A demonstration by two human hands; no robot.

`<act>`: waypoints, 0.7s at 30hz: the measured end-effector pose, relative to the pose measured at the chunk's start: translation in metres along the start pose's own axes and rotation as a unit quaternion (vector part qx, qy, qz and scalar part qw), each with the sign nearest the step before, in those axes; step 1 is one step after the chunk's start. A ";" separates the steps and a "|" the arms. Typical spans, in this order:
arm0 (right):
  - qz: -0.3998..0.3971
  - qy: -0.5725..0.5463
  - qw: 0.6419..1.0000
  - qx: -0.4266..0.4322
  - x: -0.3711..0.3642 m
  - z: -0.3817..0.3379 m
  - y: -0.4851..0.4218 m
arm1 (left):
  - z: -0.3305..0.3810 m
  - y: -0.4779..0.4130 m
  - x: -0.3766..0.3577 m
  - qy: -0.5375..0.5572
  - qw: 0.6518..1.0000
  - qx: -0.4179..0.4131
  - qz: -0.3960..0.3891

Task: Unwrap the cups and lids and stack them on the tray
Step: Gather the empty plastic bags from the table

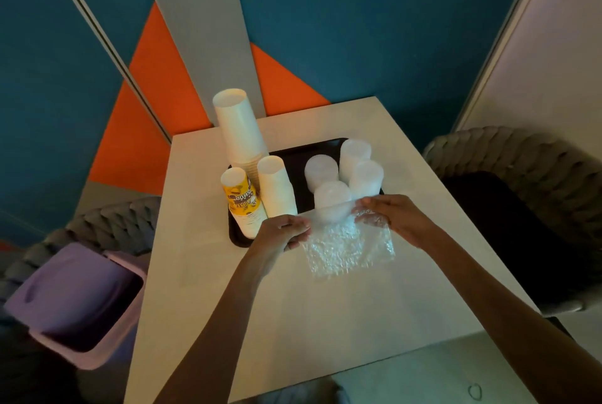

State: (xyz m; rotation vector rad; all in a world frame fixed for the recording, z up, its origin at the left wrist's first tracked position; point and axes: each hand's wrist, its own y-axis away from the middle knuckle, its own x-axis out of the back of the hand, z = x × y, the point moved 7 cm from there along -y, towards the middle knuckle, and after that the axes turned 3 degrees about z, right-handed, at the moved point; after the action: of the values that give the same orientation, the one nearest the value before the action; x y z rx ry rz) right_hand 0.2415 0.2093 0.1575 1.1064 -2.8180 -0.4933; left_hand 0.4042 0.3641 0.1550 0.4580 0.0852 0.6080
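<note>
A black tray (294,156) lies on the white table and carries upside-down paper cup stacks: a tall white stack (239,130), a shorter white stack (277,187) and a yellow printed stack (242,201). Several stacks of translucent lids (355,156) stand on the tray's right half. Between my hands hangs a crinkled clear plastic wrapper (348,247), just above the table in front of the tray. My left hand (281,234) pinches its upper left edge. My right hand (395,218) pinches its upper right edge. The nearest lid stack (332,198) shows partly through the wrapper.
A purple bin (76,302) with an open swing lid stands on the floor left of the table (293,322). Grey woven chairs sit at the left (107,218) and right (521,162). A blue and orange wall rises behind the table.
</note>
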 end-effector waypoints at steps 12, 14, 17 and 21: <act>0.113 0.070 0.975 0.178 0.006 -0.090 0.017 | 0.081 0.010 0.010 0.003 0.988 -0.150 0.045; 0.164 0.146 0.946 0.237 0.010 -0.106 0.022 | 0.097 0.013 0.014 0.004 0.979 -0.191 0.077; 0.192 0.186 0.920 0.287 0.009 -0.130 0.028 | 0.122 0.017 0.019 0.037 0.962 -0.253 0.091; 0.172 0.148 0.928 0.295 0.006 -0.148 0.028 | 0.144 0.016 0.023 0.090 0.952 -0.281 0.078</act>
State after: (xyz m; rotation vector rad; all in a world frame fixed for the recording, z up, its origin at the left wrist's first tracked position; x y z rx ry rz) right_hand 0.2458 0.1851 0.3058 0.6279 -2.8407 0.5381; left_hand 0.4446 0.3326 0.2930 -0.1455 0.0455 0.7941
